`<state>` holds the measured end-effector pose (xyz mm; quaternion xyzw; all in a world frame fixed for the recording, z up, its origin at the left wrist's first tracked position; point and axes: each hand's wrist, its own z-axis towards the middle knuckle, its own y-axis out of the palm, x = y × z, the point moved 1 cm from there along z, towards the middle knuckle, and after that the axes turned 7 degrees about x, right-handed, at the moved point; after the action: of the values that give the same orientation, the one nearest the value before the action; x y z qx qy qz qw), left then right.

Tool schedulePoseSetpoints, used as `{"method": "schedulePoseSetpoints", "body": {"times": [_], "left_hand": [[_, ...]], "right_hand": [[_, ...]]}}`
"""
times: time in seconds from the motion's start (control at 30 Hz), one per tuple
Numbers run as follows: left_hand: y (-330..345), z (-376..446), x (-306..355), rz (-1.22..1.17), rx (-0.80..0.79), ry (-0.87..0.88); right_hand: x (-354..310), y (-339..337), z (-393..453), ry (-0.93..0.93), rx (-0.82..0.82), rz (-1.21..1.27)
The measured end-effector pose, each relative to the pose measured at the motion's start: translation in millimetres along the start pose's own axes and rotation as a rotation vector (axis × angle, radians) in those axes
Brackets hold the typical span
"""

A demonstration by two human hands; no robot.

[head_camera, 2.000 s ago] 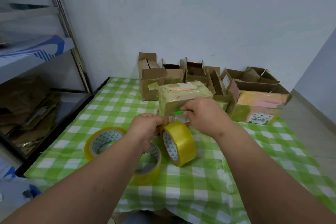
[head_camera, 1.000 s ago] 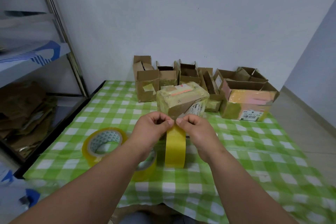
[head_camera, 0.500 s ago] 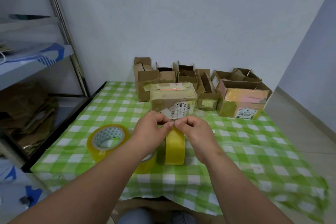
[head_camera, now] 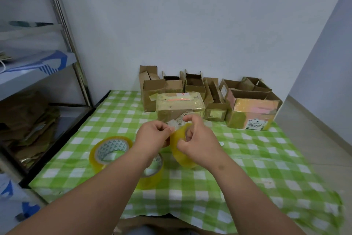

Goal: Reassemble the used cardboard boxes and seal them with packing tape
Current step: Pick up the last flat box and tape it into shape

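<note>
Now both forearms reach in over the checked table (head_camera: pixel 247 168); right hand (head_camera: pixel 198 143) curls round the upright tape roll (head_camera: pixel 181 151) above it, left hand (head_camera: pixel 152 137) pinches the tape end (head_camera: pixel 172 125). Label (head_camera: pixel 256 123) on the right box (head_camera: pixel 253 114) reads "502-402-12 B12"

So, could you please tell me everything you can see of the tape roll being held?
The tape roll is translucent yellow, standing on edge over the green checked cloth. The right hand grips it, fingers curled through its core. The left hand pinches a loose clear end peeled from its top. A taped box sits just behind it.
</note>
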<state>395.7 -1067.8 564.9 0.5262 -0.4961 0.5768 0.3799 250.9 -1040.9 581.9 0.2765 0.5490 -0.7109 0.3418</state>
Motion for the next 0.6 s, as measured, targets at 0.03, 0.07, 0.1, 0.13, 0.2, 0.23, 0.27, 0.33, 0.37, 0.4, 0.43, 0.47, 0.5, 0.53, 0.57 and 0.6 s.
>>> {"method": "schedulePoseSetpoints", "body": {"times": [0.03, 0.07, 0.1, 0.13, 0.2, 0.23, 0.27, 0.33, 0.37, 0.4, 0.43, 0.47, 0.5, 0.53, 0.57, 0.6], "left_hand": [[-2.4, 3.5, 1.3, 0.114, 0.026, 0.062], [-3.9, 7.4, 1.9, 0.264, 0.077, 0.141], [-5.6, 9.6, 3.8, 0.402, 0.152, 0.227], [-7.6, 12.6, 4.2, 0.484, 0.208, 0.295], [-11.5, 19.6, 6.9, 0.548, 0.251, 0.396], [-12.1, 25.4, 7.6, 0.606, 0.221, 0.426], [-12.0, 31.8, 8.3, 0.695, 0.172, 0.442], [-10.9, 44.2, 9.3, 0.876, 0.066, 0.427], [-11.6, 49.0, 11.0, 0.921, 0.037, 0.422], [-12.4, 53.1, 12.3, 0.932, 0.023, 0.438], [-13.0, 56.0, 13.3, 0.922, 0.019, 0.474], [-13.1, 58.5, 13.9, 0.919, 0.021, 0.521], [-12.7, 60.1, 15.0, 0.932, 0.021, 0.555], [-11.7, 62.2, 16.4, 0.939, 0.019, 0.575], [-10.4, 63.8, 18.6, 0.930, 0.015, 0.572], [-8.7, 65.5, 19.7, 0.911, 0.011, 0.561]], "right_hand": [[-1.2, 0.0, 2.1, -0.044, -0.029, -0.076], [-0.8, 1.2, 4.0, -0.069, -0.068, -0.151], [1.2, 3.4, 5.9, -0.085, -0.106, -0.227], [2.7, 5.0, 6.6, -0.091, -0.152, -0.291], [7.7, 9.0, 9.1, -0.070, -0.265, -0.366], [10.3, 10.3, 10.7, -0.049, -0.304, -0.357], [12.3, 10.2, 13.0, -0.018, -0.295, -0.308], [16.1, 5.0, 22.4, 0.037, -0.080, -0.207], [19.8, 0.6, 30.3, 0.048, 0.101, -0.220], [24.4, -4.9, 38.4, 0.058, 0.267, -0.273], [30.5, -9.8, 47.5, 0.089, 0.376, -0.316], [35.6, -14.3, 56.2, 0.133, 0.400, -0.342], [39.3, -16.7, 64.1, 0.176, 0.354, -0.353], [41.3, -17.5, 70.7, 0.199, 0.270, -0.336], [43.7, -14.9, 76.4, 0.214, 0.183, -0.286], [46.1, -10.9, 80.9, 0.216, 0.122, -0.213]]}}
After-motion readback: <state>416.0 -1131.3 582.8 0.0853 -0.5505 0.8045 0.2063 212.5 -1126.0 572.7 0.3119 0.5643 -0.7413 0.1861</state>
